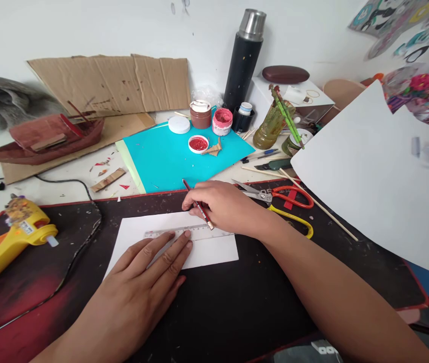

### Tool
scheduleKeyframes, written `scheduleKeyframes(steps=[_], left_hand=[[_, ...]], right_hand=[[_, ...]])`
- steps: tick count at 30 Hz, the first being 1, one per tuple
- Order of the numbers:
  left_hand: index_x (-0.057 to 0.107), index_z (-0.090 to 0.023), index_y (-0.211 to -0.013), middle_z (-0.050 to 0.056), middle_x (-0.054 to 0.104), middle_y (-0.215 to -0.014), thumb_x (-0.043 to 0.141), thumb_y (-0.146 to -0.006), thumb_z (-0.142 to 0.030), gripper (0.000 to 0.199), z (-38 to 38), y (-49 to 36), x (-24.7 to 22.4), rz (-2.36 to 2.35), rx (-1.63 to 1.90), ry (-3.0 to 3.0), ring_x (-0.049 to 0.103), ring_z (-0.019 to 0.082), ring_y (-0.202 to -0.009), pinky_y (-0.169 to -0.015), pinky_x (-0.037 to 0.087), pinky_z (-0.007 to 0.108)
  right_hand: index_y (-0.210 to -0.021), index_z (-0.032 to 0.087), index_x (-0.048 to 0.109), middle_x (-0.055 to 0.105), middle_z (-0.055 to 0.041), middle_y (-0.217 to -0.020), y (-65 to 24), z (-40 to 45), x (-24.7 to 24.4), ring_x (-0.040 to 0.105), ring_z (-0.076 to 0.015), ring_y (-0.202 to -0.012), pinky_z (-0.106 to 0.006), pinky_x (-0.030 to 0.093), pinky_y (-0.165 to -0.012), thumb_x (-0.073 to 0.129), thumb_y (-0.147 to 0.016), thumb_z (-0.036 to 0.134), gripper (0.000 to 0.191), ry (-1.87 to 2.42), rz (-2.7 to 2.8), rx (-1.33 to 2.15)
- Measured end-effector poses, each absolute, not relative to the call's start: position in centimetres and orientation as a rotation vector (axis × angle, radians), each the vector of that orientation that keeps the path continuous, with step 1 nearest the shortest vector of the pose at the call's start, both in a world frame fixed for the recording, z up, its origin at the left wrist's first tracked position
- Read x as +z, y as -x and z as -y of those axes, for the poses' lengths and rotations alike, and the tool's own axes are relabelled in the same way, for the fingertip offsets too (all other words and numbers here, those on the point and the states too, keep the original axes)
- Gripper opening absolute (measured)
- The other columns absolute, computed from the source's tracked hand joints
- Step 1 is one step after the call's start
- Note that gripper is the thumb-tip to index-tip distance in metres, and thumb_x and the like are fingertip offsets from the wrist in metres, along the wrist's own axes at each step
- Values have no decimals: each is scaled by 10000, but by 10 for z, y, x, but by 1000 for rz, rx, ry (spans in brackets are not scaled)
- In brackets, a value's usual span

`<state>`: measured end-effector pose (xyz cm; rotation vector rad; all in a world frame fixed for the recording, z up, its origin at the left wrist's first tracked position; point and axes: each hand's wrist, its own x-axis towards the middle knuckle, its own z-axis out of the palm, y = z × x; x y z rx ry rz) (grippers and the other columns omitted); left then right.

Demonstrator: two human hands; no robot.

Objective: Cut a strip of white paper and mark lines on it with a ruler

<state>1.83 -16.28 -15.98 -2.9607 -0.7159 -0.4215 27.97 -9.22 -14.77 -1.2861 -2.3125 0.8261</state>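
Observation:
A white sheet of paper (pixel 214 252) lies on the dark mat, with a clear ruler (pixel 202 232) across it. My left hand (pixel 149 269) rests flat on the paper, its fingertips pressing on the ruler. Just above the ruler's right part, my right hand (pixel 222 204) is closed around a dark red pencil (pixel 200 207). The pencil is tilted, its eraser end near the ruler and its other end pointing up and away to the left. Part of the ruler is hidden under the left fingers.
Scissors (pixel 292 196) with orange and yellow handles lie right of my right hand. A yellow glue gun (pixel 17 237) sits left, its cord crossing the mat. Behind are a turquoise sheet (pixel 165 161), paint jars (pixel 222 121), a model boat (pixel 44 138) and a black thermos (pixel 242 63).

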Motion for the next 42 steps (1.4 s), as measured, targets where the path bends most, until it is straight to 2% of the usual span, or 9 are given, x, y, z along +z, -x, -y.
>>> scheduleKeyframes(steps=[5, 11, 27, 32, 42], left_hand=[[590, -101, -1543, 102, 615, -1618, 481, -1116, -253, 466, 163, -19, -160, 700, -424, 2951, 587, 343, -1414, -1150, 403, 481], [575, -62, -1548, 130, 614, -1615, 491, -1110, -235, 478, 163, -21, -160, 693, -417, 2944, 580, 360, -1389, -1136, 391, 490], [565, -85, -1566, 108, 595, -1638, 506, -1099, -231, 493, 163, -20, -161, 705, -408, 2950, 582, 349, -1402, -1138, 399, 487], [598, -107, -1533, 86, 634, -1602, 485, -1108, -265, 467, 166, -25, -160, 773, -460, 2965, 593, 334, -1398, -1152, 393, 478], [386, -163, -1705, 71, 613, -1623, 448, -1127, -310, 600, 168, -27, -161, 811, -450, 2977, 595, 327, -1427, -1168, 395, 478]], right_hand=[[-1037, 200, 805, 784, -50, -1044, -279, 93, -147, 686, -222, -964, -315, 441, -806, 702, -1007, 48, 186, 1282, 2298, 840], [-1066, 179, 808, 786, -62, -1063, -279, 93, -144, 689, -231, -989, -314, 443, -817, 706, -1031, 95, 136, 1297, 2331, 842], [-1072, 186, 810, 785, -58, -1058, -278, 93, -144, 687, -230, -989, -320, 440, -828, 699, -1045, 121, 131, 1303, 2344, 826], [-1074, 193, 810, 785, -54, -1063, -278, 92, -144, 693, -232, -1003, -318, 442, -829, 701, -1044, 123, 132, 1313, 2351, 821], [-1078, 195, 812, 792, -56, -1074, -278, 93, -145, 689, -231, -994, -318, 436, -830, 704, -1050, 135, 126, 1320, 2346, 823]])
